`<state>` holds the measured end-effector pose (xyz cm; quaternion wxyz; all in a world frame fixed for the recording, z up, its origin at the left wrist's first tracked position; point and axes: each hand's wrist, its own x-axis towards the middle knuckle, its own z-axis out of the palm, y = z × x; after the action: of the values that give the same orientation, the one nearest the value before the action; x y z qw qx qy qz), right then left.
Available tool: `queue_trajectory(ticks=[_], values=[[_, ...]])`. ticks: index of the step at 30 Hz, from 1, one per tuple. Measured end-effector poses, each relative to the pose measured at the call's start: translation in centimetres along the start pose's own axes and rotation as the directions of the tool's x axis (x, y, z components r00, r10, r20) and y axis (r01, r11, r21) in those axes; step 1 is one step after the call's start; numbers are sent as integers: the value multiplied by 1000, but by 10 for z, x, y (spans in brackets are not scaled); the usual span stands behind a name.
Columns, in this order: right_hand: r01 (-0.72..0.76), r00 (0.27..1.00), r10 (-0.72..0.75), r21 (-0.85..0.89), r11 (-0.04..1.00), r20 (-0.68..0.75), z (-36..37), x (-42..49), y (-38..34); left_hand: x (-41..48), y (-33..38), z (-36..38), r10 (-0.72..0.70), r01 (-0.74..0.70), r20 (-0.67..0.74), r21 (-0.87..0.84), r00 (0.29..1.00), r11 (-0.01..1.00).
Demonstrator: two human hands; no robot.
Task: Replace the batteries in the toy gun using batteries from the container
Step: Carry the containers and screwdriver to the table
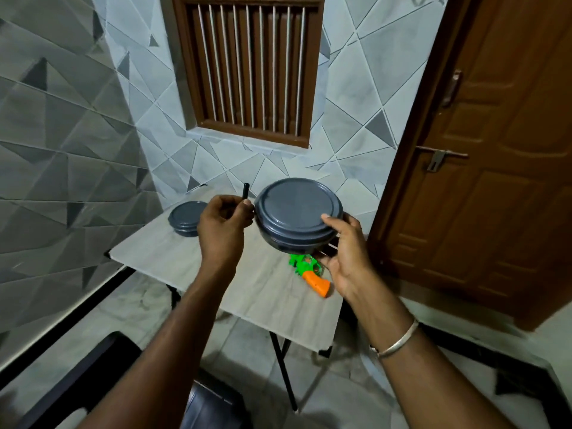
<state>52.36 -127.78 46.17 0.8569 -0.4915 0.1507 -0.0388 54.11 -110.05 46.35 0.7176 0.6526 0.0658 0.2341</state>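
Looks like a room in somebody's home to me, not a shop or a workshop. The walls (62, 134) are done in grey tiles with a triangle pattern. There's a brown wooden window (250, 69) with upright bars set into the far wall, and a panelled wooden door (495, 196) with a sliding latch (439, 157) off past the right edge of the tabletop (167, 258). The tabletop is a small marble-look board on thin black legs (283, 373), standing on a pale tiled floor (340, 388). A green and orange toy gun (309, 274) near its right edge feels pretty household too.
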Motion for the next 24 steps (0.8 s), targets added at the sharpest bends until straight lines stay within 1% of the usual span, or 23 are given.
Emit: queue_trajectory(ticks=[3, 7, 13, 19, 24], values=[[-18, 998, 20, -28, 999, 57, -1, 57, -12, 29, -13, 38, -3, 5, -78, 26, 997, 1000], [-41, 990, 56, -113, 993, 131, -7, 129, -29, 68, -33, 84, -19, 24, -156, 33, 988, 999], [-123, 974, 147, -143, 982, 173, -5, 197, -28, 108, -62, 111, -38, 64, -239, 103, 970, 993], [-169, 959, 200, -160, 972, 200, 0, 243, -12, 144, -86, 123, -48, 92, -272, 152, 961, 984], [-187, 959, 215, -159, 969, 182, 7, 286, -2, 179, -112, 133, -99, 130, -243, 117, 965, 985]])
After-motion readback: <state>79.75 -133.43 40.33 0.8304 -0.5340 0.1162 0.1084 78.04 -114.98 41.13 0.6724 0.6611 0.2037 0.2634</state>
